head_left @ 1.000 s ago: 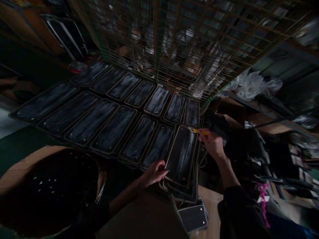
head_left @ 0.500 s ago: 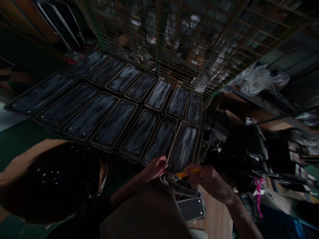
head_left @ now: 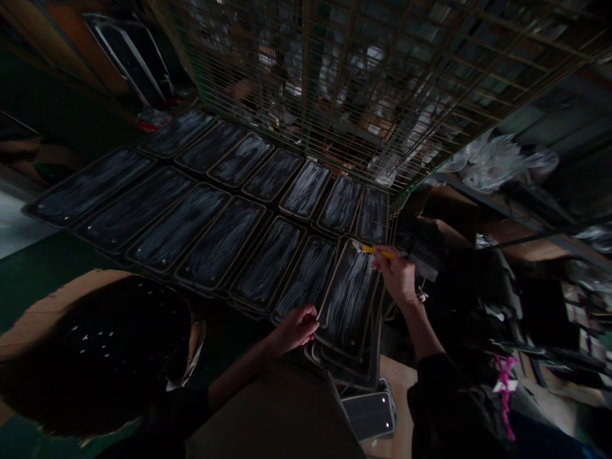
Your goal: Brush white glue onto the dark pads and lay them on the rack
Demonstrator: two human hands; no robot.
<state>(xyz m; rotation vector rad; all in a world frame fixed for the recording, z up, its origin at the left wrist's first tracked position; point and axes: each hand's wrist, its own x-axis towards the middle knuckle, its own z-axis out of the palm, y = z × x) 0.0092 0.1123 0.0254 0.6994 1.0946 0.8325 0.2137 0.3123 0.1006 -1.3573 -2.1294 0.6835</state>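
A dark rectangular panel [head_left: 347, 299] with rounded corners and whitish streaks lies on a stack of similar panels. My right hand [head_left: 396, 271] is closed around the yellow handle of a brush [head_left: 368, 249], its tip on the far end of that panel. By the panel's near left corner, my left hand [head_left: 300, 326] has its fingers curled in and seems to pinch the edge. To the left, two rows of streaked panels [head_left: 224, 239] lie side by side.
A wire mesh cage [head_left: 325, 83] rises behind the panels. At the lower left is a cardboard-rimmed container [head_left: 62, 299] with a dark, glinting inside. A smaller dark panel [head_left: 368, 414] lies near me on a wooden surface [head_left: 399, 382]. Clear plastic bags [head_left: 497, 159] fill a shelf at right.
My right hand has carried the brush from the near end of the panel to its far end. Streaks now cover more of the panel's near part. My left hand stays at the corner.
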